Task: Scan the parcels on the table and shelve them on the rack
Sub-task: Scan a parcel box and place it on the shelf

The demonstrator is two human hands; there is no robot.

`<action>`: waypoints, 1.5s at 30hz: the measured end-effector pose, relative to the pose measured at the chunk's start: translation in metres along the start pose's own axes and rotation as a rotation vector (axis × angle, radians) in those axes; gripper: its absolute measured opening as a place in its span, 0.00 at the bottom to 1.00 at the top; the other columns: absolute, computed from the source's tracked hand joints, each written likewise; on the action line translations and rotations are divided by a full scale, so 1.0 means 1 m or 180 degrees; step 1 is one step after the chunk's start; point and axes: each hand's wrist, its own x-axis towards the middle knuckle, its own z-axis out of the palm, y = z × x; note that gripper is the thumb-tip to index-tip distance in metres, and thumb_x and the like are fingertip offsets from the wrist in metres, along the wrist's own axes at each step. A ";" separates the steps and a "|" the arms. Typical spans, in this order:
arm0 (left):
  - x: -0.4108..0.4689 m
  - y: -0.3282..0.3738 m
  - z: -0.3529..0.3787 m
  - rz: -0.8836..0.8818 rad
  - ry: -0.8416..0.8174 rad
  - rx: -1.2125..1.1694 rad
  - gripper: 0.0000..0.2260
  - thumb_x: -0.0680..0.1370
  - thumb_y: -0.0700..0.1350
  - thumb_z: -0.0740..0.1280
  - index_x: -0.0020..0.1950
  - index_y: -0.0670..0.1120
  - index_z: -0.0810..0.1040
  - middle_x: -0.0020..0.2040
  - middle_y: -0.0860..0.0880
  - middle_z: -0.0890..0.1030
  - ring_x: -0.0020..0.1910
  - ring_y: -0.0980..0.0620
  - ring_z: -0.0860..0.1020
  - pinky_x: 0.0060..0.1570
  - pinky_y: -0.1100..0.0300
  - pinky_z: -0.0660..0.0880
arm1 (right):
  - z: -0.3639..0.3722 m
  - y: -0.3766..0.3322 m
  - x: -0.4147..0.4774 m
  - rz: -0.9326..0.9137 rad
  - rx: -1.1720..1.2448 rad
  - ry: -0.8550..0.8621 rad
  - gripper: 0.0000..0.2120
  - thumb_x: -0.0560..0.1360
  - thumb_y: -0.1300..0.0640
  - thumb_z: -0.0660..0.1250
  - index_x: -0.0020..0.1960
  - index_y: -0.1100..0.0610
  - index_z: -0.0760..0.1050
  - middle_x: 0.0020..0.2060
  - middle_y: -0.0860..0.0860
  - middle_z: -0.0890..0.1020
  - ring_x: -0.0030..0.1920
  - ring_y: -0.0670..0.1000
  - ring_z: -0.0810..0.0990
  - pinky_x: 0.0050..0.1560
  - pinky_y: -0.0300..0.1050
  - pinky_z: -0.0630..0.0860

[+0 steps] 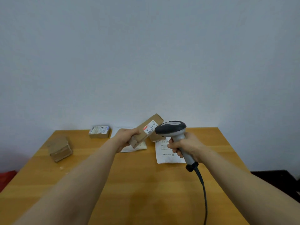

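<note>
My left hand [125,137] holds a long brown cardboard parcel [146,129] above the wooden table [129,184], tilted up to the right, its white and red barcode label facing me. My right hand [186,146] grips the handle of a grey and black barcode scanner [172,128]. The scanner's head sits right next to the label's end of the parcel. A black cable [202,189] runs from the handle down to the frame's bottom edge. The rack is out of view.
On the table lie a brown box [60,149] at the left, a small labelled box [99,132] at the back, a white mailer bag [167,153] under my right hand, and a pale packet [138,146] beneath the held parcel. A plain wall stands behind.
</note>
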 end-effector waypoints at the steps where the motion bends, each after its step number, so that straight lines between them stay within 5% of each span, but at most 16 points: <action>1: 0.000 0.000 -0.003 0.0013 0.0034 -0.0014 0.12 0.75 0.44 0.70 0.55 0.40 0.79 0.48 0.42 0.82 0.43 0.48 0.79 0.42 0.58 0.77 | 0.000 -0.002 0.000 -0.0023 -0.0034 -0.0021 0.06 0.71 0.66 0.71 0.38 0.60 0.76 0.26 0.53 0.78 0.23 0.48 0.71 0.26 0.40 0.70; 9: 0.005 0.004 -0.017 -0.0056 0.0163 -0.0307 0.06 0.75 0.43 0.69 0.47 0.41 0.79 0.42 0.43 0.82 0.40 0.49 0.79 0.41 0.58 0.77 | 0.001 -0.007 0.003 -0.0054 -0.0009 -0.0030 0.06 0.71 0.67 0.71 0.37 0.61 0.76 0.27 0.55 0.77 0.23 0.49 0.70 0.25 0.40 0.69; 25: 0.008 0.008 -0.024 -0.0089 0.0239 -0.0782 0.08 0.76 0.47 0.67 0.48 0.43 0.78 0.41 0.45 0.80 0.39 0.48 0.79 0.39 0.55 0.78 | 0.003 -0.015 0.010 -0.0135 0.0260 0.0195 0.05 0.70 0.68 0.72 0.41 0.62 0.76 0.27 0.55 0.77 0.22 0.49 0.71 0.25 0.40 0.70; 30: -0.001 0.013 -0.015 -0.0182 -0.0208 -0.0687 0.12 0.74 0.45 0.71 0.54 0.41 0.78 0.46 0.44 0.82 0.44 0.48 0.81 0.36 0.57 0.80 | 0.011 -0.018 0.024 -0.0494 0.0496 0.0764 0.08 0.69 0.66 0.74 0.43 0.59 0.76 0.34 0.53 0.83 0.30 0.47 0.80 0.27 0.38 0.75; 33: -0.006 0.016 0.002 -0.0096 -0.0512 -0.0665 0.15 0.73 0.43 0.73 0.57 0.40 0.78 0.52 0.42 0.83 0.52 0.46 0.81 0.48 0.55 0.80 | 0.019 -0.019 0.038 -0.0405 0.0350 0.1197 0.11 0.68 0.62 0.76 0.46 0.58 0.76 0.41 0.52 0.83 0.39 0.48 0.82 0.36 0.43 0.78; 35: -0.009 0.017 0.014 -0.0044 -0.0587 -0.0693 0.15 0.72 0.43 0.74 0.57 0.39 0.78 0.51 0.42 0.84 0.50 0.47 0.82 0.48 0.56 0.80 | 0.027 -0.018 0.045 -0.0210 0.0246 0.1493 0.18 0.66 0.57 0.78 0.51 0.59 0.75 0.44 0.53 0.82 0.43 0.52 0.81 0.42 0.49 0.80; 39: -0.014 0.014 0.030 0.0001 -0.0723 -0.0977 0.14 0.73 0.43 0.73 0.55 0.39 0.78 0.45 0.44 0.85 0.45 0.49 0.84 0.42 0.58 0.80 | 0.034 -0.014 0.048 -0.0074 0.0360 0.1869 0.23 0.61 0.47 0.81 0.46 0.57 0.73 0.43 0.53 0.82 0.42 0.56 0.82 0.37 0.47 0.76; 42: -0.017 0.011 0.031 0.0021 -0.0666 -0.0939 0.13 0.73 0.45 0.73 0.54 0.41 0.79 0.42 0.46 0.86 0.42 0.51 0.84 0.39 0.59 0.80 | 0.033 -0.012 0.050 -0.0040 0.0825 0.1814 0.20 0.64 0.55 0.80 0.50 0.60 0.76 0.44 0.54 0.83 0.45 0.56 0.83 0.49 0.55 0.81; 45: -0.018 0.011 0.030 -0.0012 -0.0528 -0.0837 0.13 0.73 0.47 0.72 0.55 0.43 0.79 0.48 0.45 0.83 0.46 0.49 0.82 0.40 0.57 0.80 | 0.032 -0.011 0.051 -0.0067 0.1147 0.1792 0.09 0.67 0.65 0.76 0.40 0.59 0.76 0.38 0.52 0.82 0.40 0.53 0.82 0.49 0.54 0.81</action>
